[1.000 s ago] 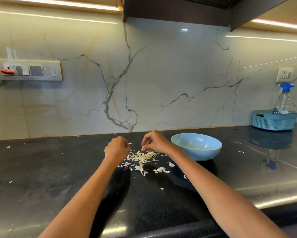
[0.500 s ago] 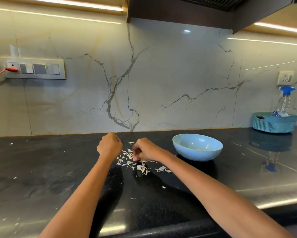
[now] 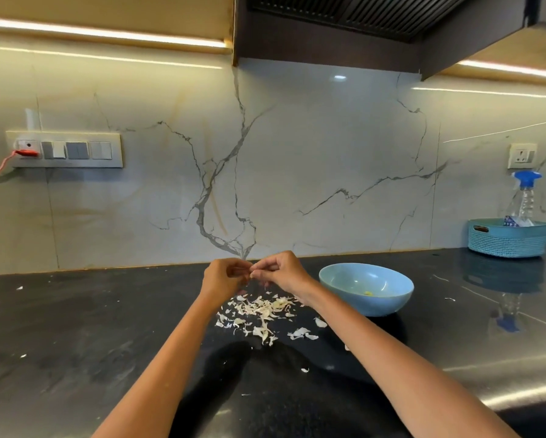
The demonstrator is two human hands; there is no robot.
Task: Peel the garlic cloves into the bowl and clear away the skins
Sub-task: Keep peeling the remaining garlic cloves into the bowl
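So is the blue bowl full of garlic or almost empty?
Almost empty. The blue bowl stands upright beside the garlic skins, and only a small yellowish bit shows on its bare inside; what that bit is cannot be told.

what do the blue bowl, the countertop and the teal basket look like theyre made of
Blue bowl: probably glazed ceramic, possibly melamine; smooth, glossy, with highlights inside.
Countertop: polished black stone, likely granite; it mirrors the lights and the spray bottle.
Teal basket: looks like moulded plastic in a woven pattern, with a cut-out handle; matte.
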